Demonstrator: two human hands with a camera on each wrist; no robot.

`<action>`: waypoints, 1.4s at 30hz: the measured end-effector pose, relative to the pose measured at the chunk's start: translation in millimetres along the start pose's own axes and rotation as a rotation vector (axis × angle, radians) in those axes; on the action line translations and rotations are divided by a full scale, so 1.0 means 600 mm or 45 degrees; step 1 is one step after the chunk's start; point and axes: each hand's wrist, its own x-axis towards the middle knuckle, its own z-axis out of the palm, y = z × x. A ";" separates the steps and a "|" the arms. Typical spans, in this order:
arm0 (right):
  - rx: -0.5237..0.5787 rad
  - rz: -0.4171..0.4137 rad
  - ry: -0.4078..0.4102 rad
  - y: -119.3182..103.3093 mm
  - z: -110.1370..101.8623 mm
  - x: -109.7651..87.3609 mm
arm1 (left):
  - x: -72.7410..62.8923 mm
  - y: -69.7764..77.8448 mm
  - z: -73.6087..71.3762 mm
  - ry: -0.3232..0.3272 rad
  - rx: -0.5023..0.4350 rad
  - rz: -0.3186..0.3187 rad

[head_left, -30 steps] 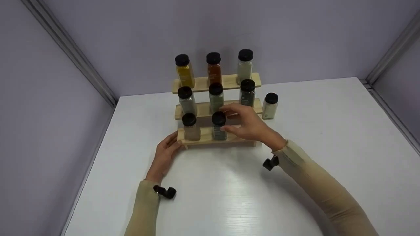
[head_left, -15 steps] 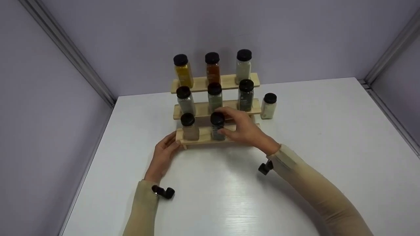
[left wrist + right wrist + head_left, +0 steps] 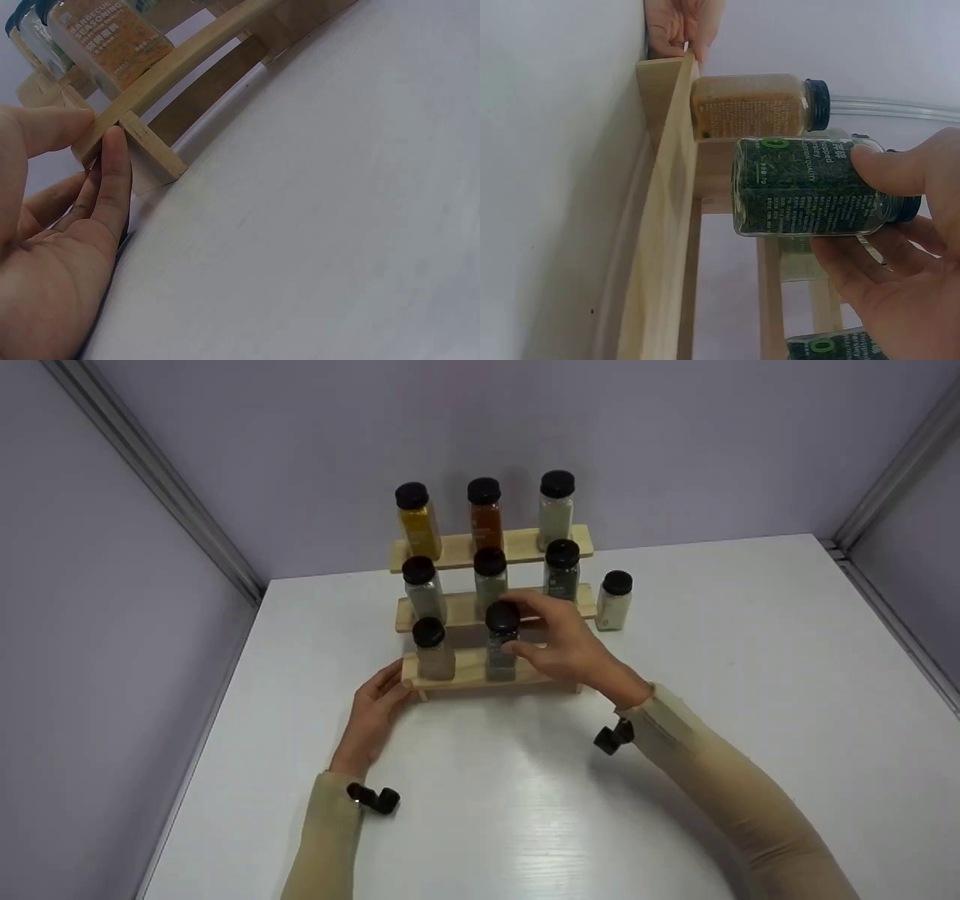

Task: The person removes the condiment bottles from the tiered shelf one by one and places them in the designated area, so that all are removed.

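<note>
Reader: Taking the wooden spice rack point(image 3: 469, 664) as the hub and the back wall point(image 3: 480, 420) as twelve o'clock, what are the hands doing?

Author: Between seven and eight o'clock, the left hand point(image 3: 373, 714) is pinching the end of the bottom shelf point(image 3: 667, 202), its thumb pressing from above and its fingers bracing from below. This grip is presumably steadying the frame on the counter point(image 3: 465, 810). At four o'clock, the right hand point(image 3: 568, 649) is curling around the upper part of the parsley jar point(image 3: 802, 187).

Reader: Where is that jar resting?

Author: It is hanging nearly upright at six o'clock, over the bottom shelf; in the right wrist view its base is apparently clearing the wood.

Reader: Why is the hand holding it so high?

Author: Holding it near the cap is probably leaving the base free to meet the shelf squarely. The barbecue seasoning jar point(image 3: 120, 45) is standing apart, between seven and eight o'clock; that gap is likely giving the fingers room.

Reader: And the pale jar point(image 3: 614, 611)?

Author: It is standing on the counter at three o'clock, just beside the rack, seemingly lying within the right hand's reach.
</note>
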 end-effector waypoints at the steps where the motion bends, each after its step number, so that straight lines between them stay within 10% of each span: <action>1: 0.004 -0.005 0.002 -0.005 -0.004 0.001 | 0.000 0.000 -0.001 0.000 -0.001 0.003; 42: -0.115 0.108 0.039 -0.036 -0.152 -0.047 | 0.003 0.003 -0.004 0.032 0.010 -0.031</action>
